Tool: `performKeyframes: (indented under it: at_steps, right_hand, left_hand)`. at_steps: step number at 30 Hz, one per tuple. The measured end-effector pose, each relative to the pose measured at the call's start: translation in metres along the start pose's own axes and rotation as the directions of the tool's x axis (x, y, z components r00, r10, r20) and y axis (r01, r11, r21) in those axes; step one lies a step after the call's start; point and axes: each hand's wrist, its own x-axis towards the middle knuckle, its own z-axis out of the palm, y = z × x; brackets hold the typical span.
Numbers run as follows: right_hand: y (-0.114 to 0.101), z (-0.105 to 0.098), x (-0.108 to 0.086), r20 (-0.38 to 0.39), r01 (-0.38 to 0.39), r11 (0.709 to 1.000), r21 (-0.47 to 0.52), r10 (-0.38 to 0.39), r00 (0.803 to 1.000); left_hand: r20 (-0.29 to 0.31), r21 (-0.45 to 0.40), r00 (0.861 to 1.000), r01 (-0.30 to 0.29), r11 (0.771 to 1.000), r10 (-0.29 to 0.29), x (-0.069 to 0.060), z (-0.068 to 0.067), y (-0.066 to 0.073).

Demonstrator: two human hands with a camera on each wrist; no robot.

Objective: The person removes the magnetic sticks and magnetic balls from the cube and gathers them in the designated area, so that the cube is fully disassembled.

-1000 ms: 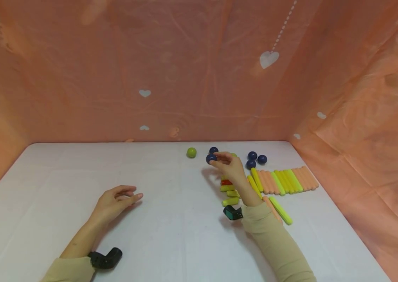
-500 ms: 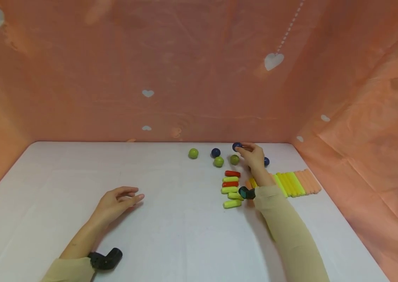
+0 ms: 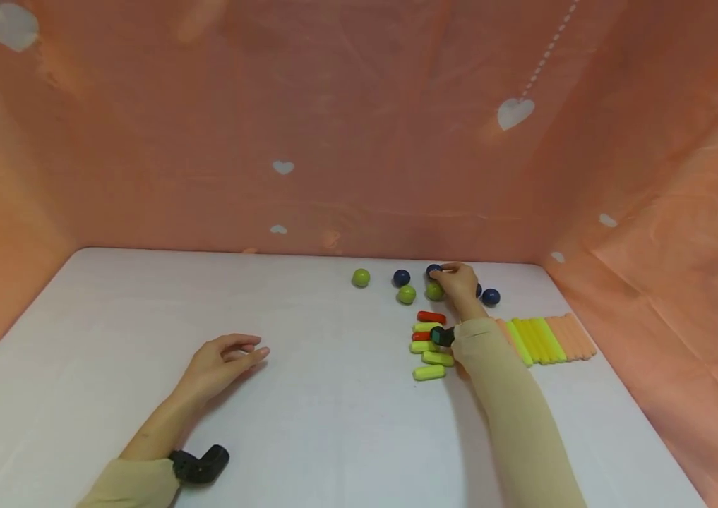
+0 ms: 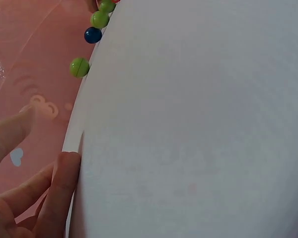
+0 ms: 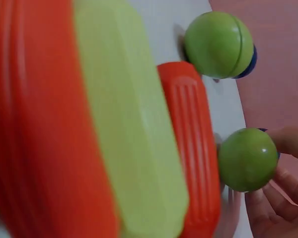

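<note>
In the head view, my right hand pinches a dark blue ball at the far side of the table, just behind a green ball. The right wrist view shows this green ball hiding nearly all of the blue one, with the fingers beside it. To the left are another blue ball, a green ball in front of it, and a lone green ball. My left hand lies at the table's left middle, fingers loosely bent, holding nothing.
Short red and lime pegs form a column below the balls. A row of peach and yellow sticks lies to the right, partly covered by my right sleeve. Another blue ball sits beyond my right hand. An orange curtain borders the table.
My right hand has carried the blue ball rightward and set it lower behind the green ball. The view has shifted slightly. The left hand has stayed in place.
</note>
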Motion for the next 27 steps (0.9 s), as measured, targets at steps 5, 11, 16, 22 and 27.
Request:
performKeyframes:
  at_steps: [5, 11, 16, 22, 27]
  right_hand:
    - [0.003, 0.001, 0.003, 0.008, 0.010, 1.000, -0.010, -0.009, 1.000]
    - [0.003, 0.001, 0.003, 0.030, 0.005, 1.000, 0.004, -0.006, 1.000]
    - [-0.003, -0.009, -0.007, 0.010, 0.036, 0.999, 0.002, -0.036, 0.999]
    - [-0.005, -0.028, -0.026, 0.001, 0.136, 0.991, 0.001, -0.136, 0.991]
    - [0.006, -0.043, -0.042, 0.007, 0.224, 0.975, 0.009, -0.224, 0.975]
  left_hand:
    - [-0.009, 0.010, 1.000, 0.003, 1.000, -0.003, 0.000, 0.002, 0.001]
    - [-0.010, 0.027, 1.000, 0.010, 1.000, -0.010, 0.000, 0.003, 0.002]
    - [0.014, -0.058, 1.000, 0.028, 0.998, -0.028, -0.001, 0.003, 0.003]
    - [-0.006, -0.173, 1.000, 0.026, 0.985, -0.027, -0.003, 0.002, 0.005]
    - [-0.099, -0.094, 0.995, -0.027, 0.995, 0.017, -0.006, -0.005, 0.009]
